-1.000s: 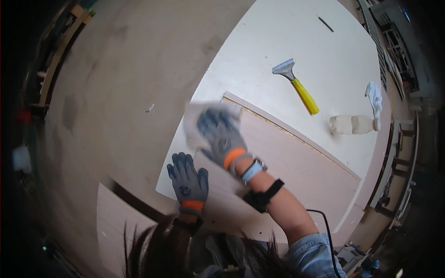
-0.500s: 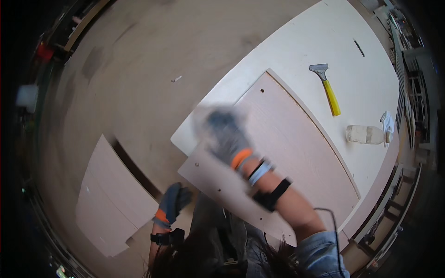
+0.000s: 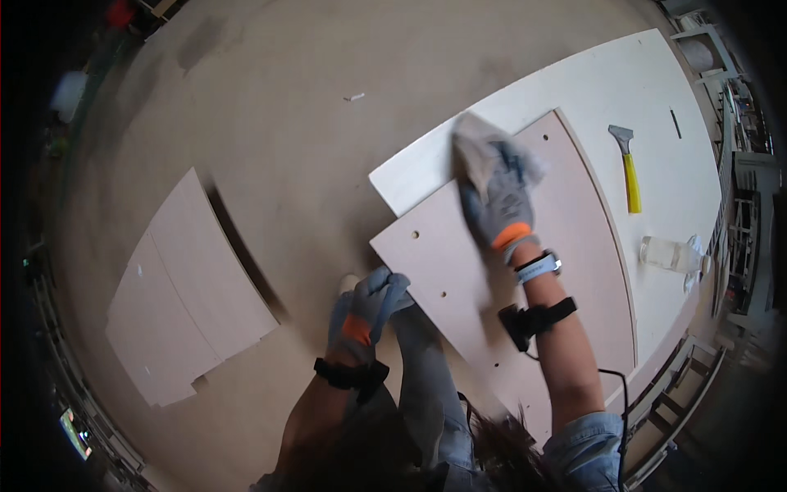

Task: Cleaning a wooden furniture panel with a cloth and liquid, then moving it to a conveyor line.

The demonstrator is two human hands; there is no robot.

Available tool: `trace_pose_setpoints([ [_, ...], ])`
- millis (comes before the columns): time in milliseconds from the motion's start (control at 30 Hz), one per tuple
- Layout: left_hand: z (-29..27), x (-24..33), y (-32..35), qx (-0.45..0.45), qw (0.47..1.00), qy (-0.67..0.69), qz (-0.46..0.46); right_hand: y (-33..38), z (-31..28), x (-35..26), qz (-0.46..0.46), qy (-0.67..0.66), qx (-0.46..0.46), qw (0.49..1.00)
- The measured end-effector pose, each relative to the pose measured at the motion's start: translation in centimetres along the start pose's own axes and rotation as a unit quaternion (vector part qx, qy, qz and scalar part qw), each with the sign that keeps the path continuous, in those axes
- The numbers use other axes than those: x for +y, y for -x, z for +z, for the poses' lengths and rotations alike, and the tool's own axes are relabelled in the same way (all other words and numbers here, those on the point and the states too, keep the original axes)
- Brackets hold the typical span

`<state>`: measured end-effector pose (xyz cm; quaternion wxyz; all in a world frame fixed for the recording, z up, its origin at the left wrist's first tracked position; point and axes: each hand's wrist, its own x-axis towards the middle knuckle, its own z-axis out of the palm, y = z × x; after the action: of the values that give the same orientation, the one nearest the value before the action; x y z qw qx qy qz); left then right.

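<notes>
The right hand (image 3: 502, 201), in a grey knit glove with orange cuff, grips a crumpled beige cloth (image 3: 477, 146) over the edge of the flat pale-pink wooden panel (image 3: 566, 234) lying on the white board (image 3: 422, 174), while the left hand (image 3: 373, 302), similarly gloved, has bent fingers beside the panel's corner, any pinch indeterminable.

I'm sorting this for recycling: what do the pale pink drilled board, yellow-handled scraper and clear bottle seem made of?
The pale pink drilled board looks like matte wood-based panel: flat, with round holes. The yellow-handled scraper has a dull grey, probably metal head and an evenly bright, likely plastic handle. The clear bottle is smooth, see-through plastic or glass; I can't tell.
</notes>
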<state>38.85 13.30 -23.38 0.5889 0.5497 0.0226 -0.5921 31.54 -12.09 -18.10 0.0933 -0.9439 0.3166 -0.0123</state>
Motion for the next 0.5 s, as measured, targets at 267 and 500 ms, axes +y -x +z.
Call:
trace_pose_setpoints([
  [267,-8.6,0.5,-0.3,-0.068,0.948,-0.291,0.113,8.3,3.1,-13.9,-0.133,-0.064,-0.066,0.987],
  [500,-13.0,5.6,1.0,0.044,0.987,-0.117,-0.098,22.1,3.4,-14.8,0.075,-0.054,-0.076,0.993],
])
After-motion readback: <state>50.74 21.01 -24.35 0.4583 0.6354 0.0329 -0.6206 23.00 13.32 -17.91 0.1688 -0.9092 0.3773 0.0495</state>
